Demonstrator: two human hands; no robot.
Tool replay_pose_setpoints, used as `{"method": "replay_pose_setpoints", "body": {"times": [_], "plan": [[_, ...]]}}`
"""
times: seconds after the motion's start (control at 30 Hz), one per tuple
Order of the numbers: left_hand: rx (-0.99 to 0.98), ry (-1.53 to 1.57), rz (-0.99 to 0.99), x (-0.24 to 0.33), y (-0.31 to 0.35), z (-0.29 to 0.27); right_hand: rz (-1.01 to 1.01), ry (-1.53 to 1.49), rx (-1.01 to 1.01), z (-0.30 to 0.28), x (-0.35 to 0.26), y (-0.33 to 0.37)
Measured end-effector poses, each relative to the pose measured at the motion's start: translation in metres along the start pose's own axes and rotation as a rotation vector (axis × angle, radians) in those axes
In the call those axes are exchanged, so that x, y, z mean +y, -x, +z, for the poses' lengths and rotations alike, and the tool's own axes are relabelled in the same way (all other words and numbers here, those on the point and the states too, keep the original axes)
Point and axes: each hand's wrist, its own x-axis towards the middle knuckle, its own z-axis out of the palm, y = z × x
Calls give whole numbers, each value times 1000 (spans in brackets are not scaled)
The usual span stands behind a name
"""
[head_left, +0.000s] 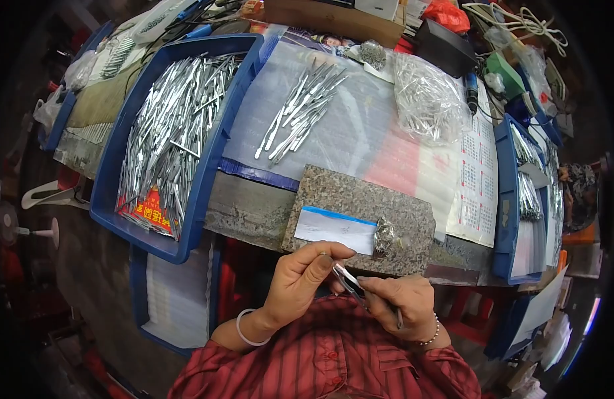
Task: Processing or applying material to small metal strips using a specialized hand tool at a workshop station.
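Note:
My left hand (299, 278), a pale bangle on its wrist, is closed with thumb and forefinger pinched together. Something tiny shows at their tips, too small to name. My right hand (403, 304), wearing a beaded bracelet, grips a slim silver metal tool (347, 274) that slants toward the left fingertips. Part of the tool is hidden in the palm. Just beyond my hands lies a speckled stone slab (403, 205). On it rest a white paper pad with a blue edge (333, 226) and a small clear plastic bag (388, 237).
At the left, a blue tray (210, 156) holds many slim metal pieces. A loose bunch of metal pieces (300, 113) lies on plastic sheeting beyond the slab. Farther right are a clear bag of small parts (430, 100), a dark box (446, 48) and another blue tray (501, 199).

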Motion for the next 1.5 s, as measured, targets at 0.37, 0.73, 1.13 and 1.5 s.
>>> {"method": "replay_pose_setpoints", "body": {"times": [0.37,0.73,1.13,1.5], "plan": [[19,123,-30,-1,0,-1,-154,62,-63,5,4,-1],[44,-30,-26,2,3,-7,-150,162,-52,25,5,9],[-302,-497,-462,39,9,-54,-529,376,-297,12,17,-17],[7,-600,-327,60,3,-89,-167,25,-95,1,22,-31]]}}
